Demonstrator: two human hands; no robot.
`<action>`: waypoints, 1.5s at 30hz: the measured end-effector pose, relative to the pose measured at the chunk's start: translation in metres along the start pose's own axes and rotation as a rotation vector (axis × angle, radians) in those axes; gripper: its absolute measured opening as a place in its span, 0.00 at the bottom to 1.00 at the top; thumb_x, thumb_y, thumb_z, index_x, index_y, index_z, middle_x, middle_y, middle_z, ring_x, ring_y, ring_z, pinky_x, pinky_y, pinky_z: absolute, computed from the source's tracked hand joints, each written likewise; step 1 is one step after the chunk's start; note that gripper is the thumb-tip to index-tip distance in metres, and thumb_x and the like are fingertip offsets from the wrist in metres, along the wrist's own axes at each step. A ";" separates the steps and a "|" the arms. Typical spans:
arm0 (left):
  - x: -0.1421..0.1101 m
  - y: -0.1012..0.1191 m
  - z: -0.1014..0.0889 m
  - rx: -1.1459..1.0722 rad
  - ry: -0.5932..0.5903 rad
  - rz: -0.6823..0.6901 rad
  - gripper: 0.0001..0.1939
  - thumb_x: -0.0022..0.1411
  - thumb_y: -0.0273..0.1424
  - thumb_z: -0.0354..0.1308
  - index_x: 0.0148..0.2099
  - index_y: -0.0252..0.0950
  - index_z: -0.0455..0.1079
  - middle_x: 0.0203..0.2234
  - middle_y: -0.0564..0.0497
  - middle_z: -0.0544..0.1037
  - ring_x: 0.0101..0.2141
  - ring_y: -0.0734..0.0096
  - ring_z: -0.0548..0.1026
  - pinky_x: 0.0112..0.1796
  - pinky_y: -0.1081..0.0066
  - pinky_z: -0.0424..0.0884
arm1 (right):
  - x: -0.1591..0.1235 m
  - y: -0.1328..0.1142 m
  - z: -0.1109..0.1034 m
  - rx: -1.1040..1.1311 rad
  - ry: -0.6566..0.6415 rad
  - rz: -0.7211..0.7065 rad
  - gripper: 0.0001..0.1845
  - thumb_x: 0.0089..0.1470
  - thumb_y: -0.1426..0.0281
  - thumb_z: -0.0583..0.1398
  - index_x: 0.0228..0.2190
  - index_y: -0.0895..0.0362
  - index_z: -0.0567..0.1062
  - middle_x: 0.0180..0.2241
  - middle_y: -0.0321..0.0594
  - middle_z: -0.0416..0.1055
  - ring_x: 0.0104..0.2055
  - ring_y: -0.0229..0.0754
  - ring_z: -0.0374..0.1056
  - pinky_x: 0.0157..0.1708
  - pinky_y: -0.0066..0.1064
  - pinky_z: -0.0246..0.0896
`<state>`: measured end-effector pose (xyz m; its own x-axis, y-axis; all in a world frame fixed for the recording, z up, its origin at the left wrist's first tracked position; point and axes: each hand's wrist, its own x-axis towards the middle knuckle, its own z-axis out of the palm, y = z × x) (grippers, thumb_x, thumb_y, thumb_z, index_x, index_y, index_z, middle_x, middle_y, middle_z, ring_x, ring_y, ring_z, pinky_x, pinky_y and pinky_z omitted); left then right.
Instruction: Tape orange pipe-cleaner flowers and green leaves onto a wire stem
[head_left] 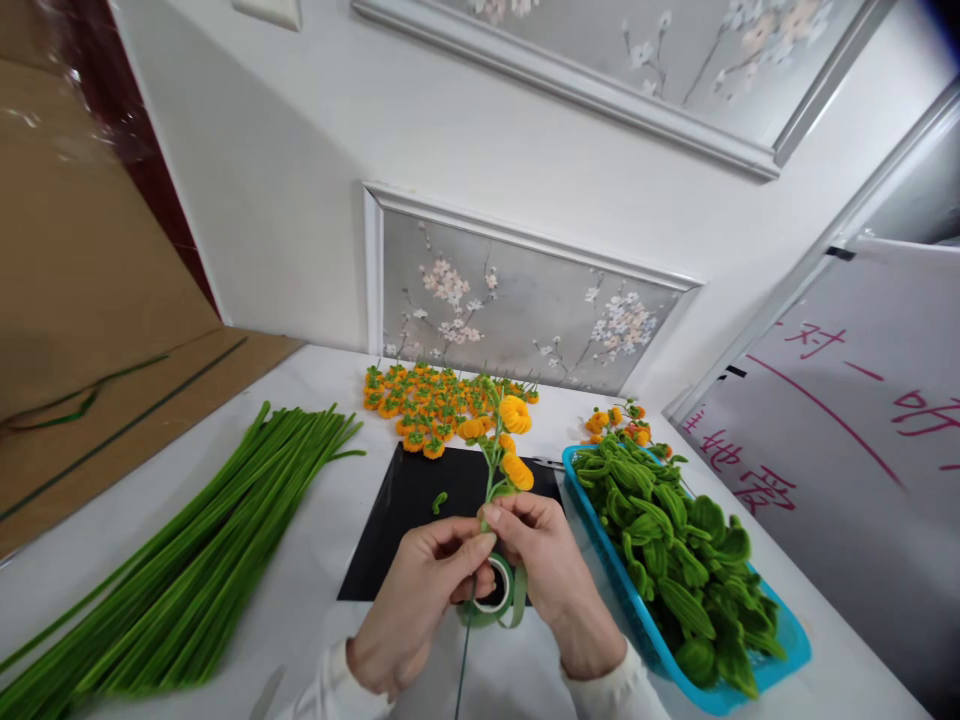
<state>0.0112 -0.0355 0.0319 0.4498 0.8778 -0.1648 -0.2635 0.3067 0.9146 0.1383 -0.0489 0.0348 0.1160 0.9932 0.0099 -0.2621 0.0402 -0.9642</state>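
An orange flower stem (516, 415) stands upright between my hands, with several fuzzy orange blooms along its green stalk and a thin wire running down below. My left hand (427, 585) pinches the stalk from the left, low on the stem. Just above, my right hand (541, 560) pinches it with thumb and fingertips. A roll of green floral tape (510, 600) is beneath my hands, partly hidden by the left fingers; a loop of tape hangs at its right. A black mat (390, 530) lies under the work, with a small curled green piece (439, 502) on it.
Long green fuzzy stems (217, 560) lie bundled at left. Several orange blooms (420, 395) cover the table's back. A blue basket (652, 650) of green fuzzy leaves (675, 550) stands at right, with more orange flowers (615, 422) behind. Scissors-like metal (546, 462) shows beside the basket.
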 end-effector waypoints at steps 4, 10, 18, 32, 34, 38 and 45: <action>-0.001 0.004 0.002 0.120 -0.005 0.042 0.14 0.51 0.40 0.64 0.27 0.32 0.73 0.16 0.53 0.71 0.19 0.76 0.66 0.23 0.75 0.64 | 0.000 0.000 0.001 -0.044 0.035 -0.033 0.14 0.45 0.64 0.65 0.19 0.60 0.72 0.16 0.30 0.59 0.18 0.29 0.46 0.17 0.24 0.41; -0.004 0.005 0.004 0.091 -0.025 0.065 0.16 0.55 0.39 0.61 0.23 0.33 0.69 0.15 0.53 0.70 0.18 0.75 0.67 0.22 0.74 0.64 | 0.003 0.004 0.001 -0.045 -0.010 -0.021 0.14 0.46 0.62 0.65 0.20 0.59 0.71 0.16 0.31 0.62 0.17 0.31 0.52 0.16 0.23 0.46; -0.008 0.000 0.008 -0.038 0.020 0.127 0.15 0.54 0.38 0.62 0.23 0.33 0.68 0.14 0.55 0.69 0.16 0.78 0.65 0.20 0.76 0.63 | 0.004 -0.001 -0.011 -0.079 -0.195 -0.044 0.10 0.46 0.65 0.66 0.24 0.60 0.78 0.23 0.35 0.68 0.26 0.34 0.60 0.28 0.26 0.56; -0.005 -0.008 0.003 0.207 0.172 0.272 0.11 0.54 0.36 0.62 0.26 0.34 0.72 0.14 0.56 0.70 0.18 0.75 0.67 0.21 0.75 0.64 | -0.006 -0.008 0.007 -0.247 -0.041 -0.147 0.10 0.52 0.66 0.60 0.29 0.59 0.79 0.22 0.36 0.68 0.24 0.35 0.62 0.25 0.26 0.58; -0.005 -0.007 0.004 0.211 0.184 0.277 0.10 0.53 0.36 0.63 0.25 0.34 0.72 0.14 0.56 0.70 0.18 0.75 0.68 0.21 0.76 0.64 | -0.008 -0.008 0.008 -0.297 -0.032 -0.161 0.11 0.52 0.66 0.59 0.30 0.60 0.79 0.23 0.36 0.69 0.25 0.35 0.62 0.26 0.26 0.57; -0.005 -0.005 0.004 0.214 0.217 0.286 0.09 0.51 0.34 0.64 0.24 0.34 0.72 0.15 0.56 0.71 0.19 0.75 0.68 0.21 0.77 0.64 | -0.008 -0.007 0.011 -0.341 0.012 -0.158 0.11 0.52 0.68 0.58 0.30 0.61 0.78 0.22 0.36 0.68 0.25 0.35 0.60 0.25 0.26 0.56; -0.007 -0.002 0.007 -0.019 0.044 0.124 0.12 0.53 0.38 0.62 0.28 0.34 0.72 0.17 0.55 0.70 0.20 0.76 0.66 0.22 0.75 0.64 | -0.006 -0.009 0.010 -0.194 0.014 -0.082 0.09 0.50 0.68 0.59 0.26 0.60 0.75 0.18 0.32 0.63 0.19 0.33 0.57 0.19 0.25 0.52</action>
<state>0.0151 -0.0445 0.0341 0.3745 0.9248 -0.0674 -0.3314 0.2014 0.9217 0.1302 -0.0545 0.0464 0.1427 0.9858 0.0880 -0.0623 0.0977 -0.9933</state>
